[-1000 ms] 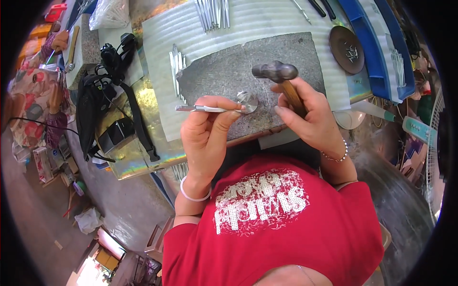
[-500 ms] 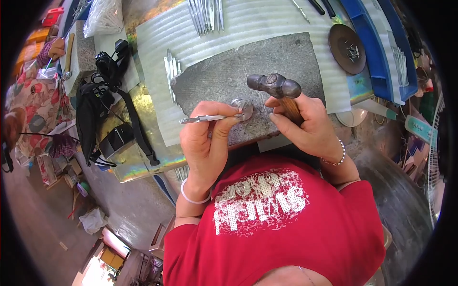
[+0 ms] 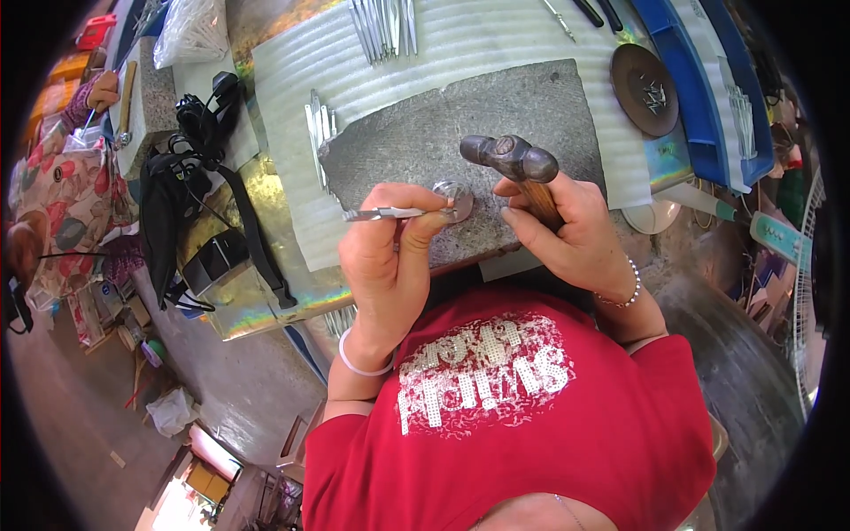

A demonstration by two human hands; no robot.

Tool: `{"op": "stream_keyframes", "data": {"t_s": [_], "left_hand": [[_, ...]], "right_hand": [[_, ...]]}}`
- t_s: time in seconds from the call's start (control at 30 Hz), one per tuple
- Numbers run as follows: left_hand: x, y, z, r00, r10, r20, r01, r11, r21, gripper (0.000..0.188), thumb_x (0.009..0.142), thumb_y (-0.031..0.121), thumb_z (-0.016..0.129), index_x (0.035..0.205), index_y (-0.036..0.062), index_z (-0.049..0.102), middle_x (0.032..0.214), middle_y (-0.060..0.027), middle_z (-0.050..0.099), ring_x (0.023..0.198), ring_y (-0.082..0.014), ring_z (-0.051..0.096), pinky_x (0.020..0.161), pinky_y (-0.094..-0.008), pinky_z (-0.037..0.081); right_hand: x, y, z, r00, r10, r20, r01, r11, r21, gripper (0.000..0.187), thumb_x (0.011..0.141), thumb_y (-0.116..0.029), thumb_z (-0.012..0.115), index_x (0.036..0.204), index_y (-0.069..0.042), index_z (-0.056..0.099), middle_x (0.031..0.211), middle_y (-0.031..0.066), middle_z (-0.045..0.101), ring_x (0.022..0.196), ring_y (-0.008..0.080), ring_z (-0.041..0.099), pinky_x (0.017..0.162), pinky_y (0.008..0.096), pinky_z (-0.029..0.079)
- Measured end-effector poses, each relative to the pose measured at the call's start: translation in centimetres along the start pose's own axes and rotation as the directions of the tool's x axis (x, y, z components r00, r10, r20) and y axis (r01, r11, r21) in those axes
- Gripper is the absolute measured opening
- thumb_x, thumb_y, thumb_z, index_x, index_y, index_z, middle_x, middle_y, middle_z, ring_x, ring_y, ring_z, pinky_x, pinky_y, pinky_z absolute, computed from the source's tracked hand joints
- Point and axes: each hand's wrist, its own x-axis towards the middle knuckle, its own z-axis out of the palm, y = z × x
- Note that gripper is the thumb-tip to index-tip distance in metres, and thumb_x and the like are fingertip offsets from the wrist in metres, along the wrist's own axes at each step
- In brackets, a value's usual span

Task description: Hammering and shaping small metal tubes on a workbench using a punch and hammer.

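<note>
My left hand (image 3: 387, 257) pinches a slim pair of silver tweezers (image 3: 379, 214) between thumb and fingers. The tip end rests at a small round shiny metal block (image 3: 459, 203), partly behind my fingertips. This block sits on a rough grey stone slab (image 3: 460, 119) near its front edge. In my right hand (image 3: 583, 232) is a ball-peen hammer (image 3: 509, 157), fingers wrapped round its wooden handle (image 3: 542, 205) close to the head. The dark steel head is raised a little above the slab, to the right of the block.
Bundles of similar silver pieces (image 3: 382, 31) lie on the white foam sheet (image 3: 283, 80), more left of the slab. A brown dish (image 3: 630, 71) holds small metal bits. Blue trays (image 3: 686, 97) stand at right. Black straps and cables (image 3: 177, 177) lie at left, near another person's hand (image 3: 104, 91).
My left hand and the tweezers have shifted slightly right, and the tweezers' angle has turned a little. The hammer and my right hand stay almost still.
</note>
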Motion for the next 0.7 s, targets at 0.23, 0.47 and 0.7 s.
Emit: {"op": "stream_keyframes", "data": {"t_s": [0.23, 0.47, 0.7], "left_hand": [[0.3, 1.7, 1.0, 0.967, 0.251, 0.043, -0.250, 0.901, 0.356, 0.013, 0.077, -0.008, 0.061, 0.087, -0.0009, 0.060, 0.082, -0.0126, 0.063, 0.072, -0.0242, 0.062, 0.062, -0.0305, 0.050], [0.4, 1.3, 0.5, 0.901, 0.333, 0.278, -0.433, 0.718, 0.544, 0.031, 0.062, 0.000, 0.061, 0.093, 0.0009, 0.060, 0.089, -0.0108, 0.062, 0.074, -0.0269, 0.060, 0.062, -0.0340, 0.050], [0.1, 1.6, 0.3, 0.948, 0.289, 0.134, -0.316, 0.795, 0.518, 0.021, 0.066, 0.002, 0.060, 0.085, 0.0065, 0.055, 0.078, -0.0072, 0.056, 0.066, -0.0231, 0.057, 0.054, -0.0326, 0.047]], "right_hand": [[0.2, -0.6, -0.2, 1.000, -0.002, 0.007, 0.001, 0.994, 0.106, 0.027, 0.080, -0.004, 0.064, 0.105, 0.001, 0.057, 0.072, 0.0072, 0.062, 0.063, 0.0124, 0.061, 0.058, 0.0256, 0.047], [2.2, -6.7, -1.3, 0.914, -0.312, 0.258, 0.310, 0.949, 0.048, 0.024, 0.071, -0.009, 0.072, 0.089, -0.001, 0.059, 0.075, 0.0105, 0.059, 0.063, 0.0250, 0.060, 0.056, 0.0298, 0.048], [1.0, -9.3, -1.7, 0.968, -0.109, 0.228, 0.099, 0.994, 0.056, 0.037, 0.077, 0.002, 0.064, 0.110, -0.001, 0.048, 0.080, 0.0054, 0.054, 0.061, 0.0129, 0.051, 0.055, 0.0248, 0.041]]}}
